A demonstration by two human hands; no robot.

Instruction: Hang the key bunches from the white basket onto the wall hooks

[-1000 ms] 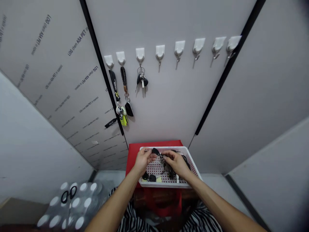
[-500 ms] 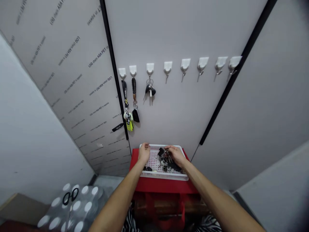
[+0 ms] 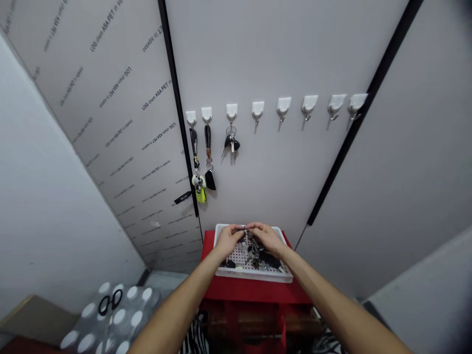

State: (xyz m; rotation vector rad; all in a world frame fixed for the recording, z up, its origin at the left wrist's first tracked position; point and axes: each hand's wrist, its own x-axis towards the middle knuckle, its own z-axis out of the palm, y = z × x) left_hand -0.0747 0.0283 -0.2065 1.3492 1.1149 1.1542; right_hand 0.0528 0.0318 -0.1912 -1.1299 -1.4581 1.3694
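Observation:
A white perforated tray (image 3: 254, 275) rests on a red stool (image 3: 254, 291) below the wall and holds several keys and key fobs (image 3: 263, 255). My left hand (image 3: 228, 239) and my right hand (image 3: 265, 237) meet over the tray's far side. Both pinch a small bunch of keys (image 3: 245, 231) between their fingertips. On the wall above runs a row of white hooks (image 3: 282, 106). The three hooks on the left carry key sets: a strap with a yellow-green charm (image 3: 199, 189), a braided strap with a black fob (image 3: 209, 178), and a ring of keys (image 3: 231, 142).
Five hooks to the right, from one (image 3: 257, 110) to another (image 3: 356, 103), hang bare. A grey bag with white dots (image 3: 110, 319) lies low on the left. Black vertical strips (image 3: 177, 108) divide the wall panels. A striped cloth (image 3: 199, 339) shows beneath the stool.
The view has tilted up, so the hooks sit lower in the frame. My left hand moved from the tray's left rim to join the right hand on the keys.

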